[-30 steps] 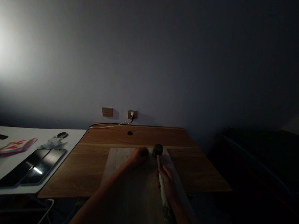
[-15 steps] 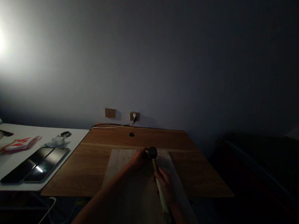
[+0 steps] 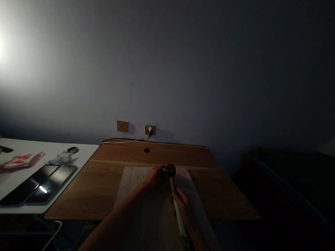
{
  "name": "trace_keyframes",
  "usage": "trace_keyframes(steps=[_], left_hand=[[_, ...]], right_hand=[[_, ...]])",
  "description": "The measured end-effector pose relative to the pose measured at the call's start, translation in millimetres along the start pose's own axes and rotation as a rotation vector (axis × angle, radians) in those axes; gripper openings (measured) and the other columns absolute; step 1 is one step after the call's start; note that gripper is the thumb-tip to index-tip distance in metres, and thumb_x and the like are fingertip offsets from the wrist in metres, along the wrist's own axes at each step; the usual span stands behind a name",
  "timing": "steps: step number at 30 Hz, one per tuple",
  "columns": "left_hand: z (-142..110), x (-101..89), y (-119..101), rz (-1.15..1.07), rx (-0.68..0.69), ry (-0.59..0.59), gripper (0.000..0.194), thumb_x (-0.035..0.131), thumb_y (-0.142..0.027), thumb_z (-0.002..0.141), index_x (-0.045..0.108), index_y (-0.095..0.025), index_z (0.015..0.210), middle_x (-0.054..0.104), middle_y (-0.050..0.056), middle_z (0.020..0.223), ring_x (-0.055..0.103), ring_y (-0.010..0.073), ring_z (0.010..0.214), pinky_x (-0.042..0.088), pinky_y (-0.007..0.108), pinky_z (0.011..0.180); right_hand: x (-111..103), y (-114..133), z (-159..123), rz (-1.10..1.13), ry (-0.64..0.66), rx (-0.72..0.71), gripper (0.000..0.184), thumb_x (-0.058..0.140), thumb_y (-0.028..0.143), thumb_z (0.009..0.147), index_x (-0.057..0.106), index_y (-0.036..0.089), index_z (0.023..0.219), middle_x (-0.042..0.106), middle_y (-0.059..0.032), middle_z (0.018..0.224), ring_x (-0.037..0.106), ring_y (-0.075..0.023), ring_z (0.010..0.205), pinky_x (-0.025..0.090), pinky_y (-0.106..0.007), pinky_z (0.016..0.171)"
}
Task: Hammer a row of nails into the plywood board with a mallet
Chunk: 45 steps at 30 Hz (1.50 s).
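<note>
My right hand is wrapped round the pale handle of a hammer with a dark round head. The handle runs from low right up toward the middle of a light wooden board. Just left of the hammer head, my left hand is closed, its fingers bent together near the board's far part. Whatever those fingers pinch is hidden by the hammer head and the dim light. Both forearms reach in over the board.
The board lies on a brown wooden table. To its left, a white table bears two dark tablet-like slabs, a red and white packet and crumpled clear plastic. White cables run to a wall socket.
The whole view has shifted very slightly. Both hands and the hammer keep almost the same place over the board.
</note>
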<state>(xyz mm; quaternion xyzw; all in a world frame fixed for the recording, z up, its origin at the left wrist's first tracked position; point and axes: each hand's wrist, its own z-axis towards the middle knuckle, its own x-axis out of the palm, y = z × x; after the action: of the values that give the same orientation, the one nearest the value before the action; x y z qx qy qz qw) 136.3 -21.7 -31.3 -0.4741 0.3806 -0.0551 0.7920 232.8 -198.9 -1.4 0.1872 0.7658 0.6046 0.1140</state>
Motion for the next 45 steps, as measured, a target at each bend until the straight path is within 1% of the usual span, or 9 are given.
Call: trace_keyframes(steps=[3, 6, 11, 18, 24, 27, 31, 39, 45], left_hand=[[1, -4.8, -1, 0.052, -0.009, 0.005, 0.036, 0.063, -0.013, 0.074, 0.063, -0.015, 0.110, 0.072, 0.005, 0.088, 0.064, 0.0173, 0.076, 0.046, 0.025, 0.067], [-4, -12.2, -4, 0.255, -0.029, 0.037, 0.028, 0.067, -0.020, 0.073, 0.064, -0.015, 0.100, 0.068, 0.005, 0.096, 0.063, 0.0177, 0.083, 0.047, 0.025, 0.072], [-18, -21.3, -16, 0.565, 0.012, 0.282, 0.020, 0.065, -0.032, 0.077, 0.067, -0.016, 0.089, 0.068, 0.011, 0.094, 0.066, 0.0239, 0.083, 0.049, 0.030, 0.073], [-23, -35.0, -31, 0.543, 0.057, 0.370, 0.018, 0.055, -0.011, 0.078, 0.069, -0.017, 0.087, 0.072, 0.011, 0.092, 0.069, 0.0244, 0.086, 0.049, 0.028, 0.073], [-24, -40.2, -39, 0.605, 0.003, 0.320, 0.020, 0.054, -0.006, 0.077, 0.069, -0.015, 0.084, 0.072, 0.013, 0.085, 0.069, 0.0247, 0.079, 0.047, 0.029, 0.068], [-19, -36.1, -34, 0.522, -0.002, 0.193, 0.017, 0.053, -0.005, 0.076, 0.068, -0.014, 0.079, 0.070, 0.011, 0.086, 0.066, 0.0207, 0.078, 0.046, 0.027, 0.070], [-18, -30.8, -19, 0.276, -0.054, -0.015, 0.021, 0.050, -0.005, 0.080, 0.066, -0.015, 0.086, 0.069, 0.005, 0.085, 0.063, 0.0152, 0.079, 0.044, 0.023, 0.073], [-29, -27.4, -2, 0.218, 0.010, -0.070, 0.023, 0.054, -0.008, 0.080, 0.070, -0.015, 0.094, 0.070, 0.006, 0.093, 0.063, 0.0171, 0.087, 0.047, 0.026, 0.082], [-29, -23.5, 5, 0.205, 0.076, -0.091, 0.023, 0.053, -0.009, 0.081, 0.073, -0.016, 0.090, 0.068, 0.006, 0.092, 0.062, 0.0160, 0.083, 0.048, 0.025, 0.079]], right_hand=[[-1, -1, 2, 0.002, -0.021, 0.012, 0.050, 0.067, 0.068, 0.064, 0.053, 0.021, 0.077, 0.049, 0.0073, 0.050, 0.038, -0.0069, 0.034, 0.031, -0.019, 0.031], [-3, -5, 6, 0.011, -0.001, 0.015, 0.050, 0.065, 0.069, 0.066, 0.052, 0.021, 0.075, 0.044, 0.0084, 0.044, 0.036, -0.0070, 0.033, 0.029, -0.018, 0.031], [-3, -8, 8, 0.073, -0.042, 0.013, 0.051, 0.069, 0.066, 0.064, 0.055, 0.021, 0.083, 0.050, 0.0076, 0.051, 0.039, -0.0066, 0.034, 0.029, -0.018, 0.031], [-5, -13, 10, 0.092, -0.069, 0.042, 0.058, 0.072, 0.066, 0.060, 0.059, 0.021, 0.094, 0.055, 0.0070, 0.058, 0.043, -0.0085, 0.035, 0.031, -0.020, 0.030], [-9, -17, 13, 0.081, -0.208, -0.059, 0.056, 0.081, 0.053, 0.059, 0.066, 0.022, 0.103, 0.067, 0.0004, 0.074, 0.059, -0.0131, 0.052, 0.041, -0.022, 0.042], [-7, -15, 11, 0.099, -0.139, -0.003, 0.054, 0.076, 0.059, 0.063, 0.064, 0.022, 0.100, 0.064, 0.0025, 0.067, 0.050, -0.0103, 0.042, 0.034, -0.021, 0.035], [-5, -13, 9, 0.082, -0.021, -0.006, 0.049, 0.068, 0.067, 0.068, 0.057, 0.021, 0.079, 0.049, 0.0077, 0.050, 0.037, -0.0067, 0.034, 0.027, -0.018, 0.031], [-6, -12, 9, 0.062, -0.016, -0.032, 0.047, 0.068, 0.065, 0.069, 0.055, 0.021, 0.077, 0.051, 0.0066, 0.056, 0.040, -0.0063, 0.036, 0.029, -0.018, 0.031], [-5, -8, 6, 0.027, -0.055, -0.033, 0.048, 0.068, 0.066, 0.067, 0.056, 0.020, 0.077, 0.054, 0.0058, 0.057, 0.042, -0.0066, 0.036, 0.033, -0.019, 0.032]])
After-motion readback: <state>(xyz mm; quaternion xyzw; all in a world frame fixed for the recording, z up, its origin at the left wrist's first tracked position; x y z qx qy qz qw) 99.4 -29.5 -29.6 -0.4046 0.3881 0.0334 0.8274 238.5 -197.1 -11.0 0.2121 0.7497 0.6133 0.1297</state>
